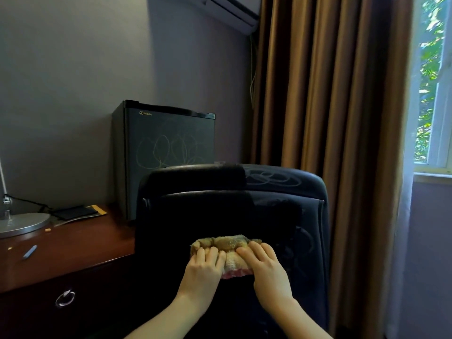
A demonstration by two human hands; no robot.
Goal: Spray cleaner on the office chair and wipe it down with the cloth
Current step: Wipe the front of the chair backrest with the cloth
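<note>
Both hands, left hand [204, 267] and right hand [265, 267], lie flat with fingers extended, side by side, pressing the bunched cloth [226, 244] against the black office chair [281, 211] backrest

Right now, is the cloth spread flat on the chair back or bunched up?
Bunched up. The cloth is gathered into a thick, wrinkled wad on the chair backrest, with the left hand and right hand pressing flat on it.
</note>
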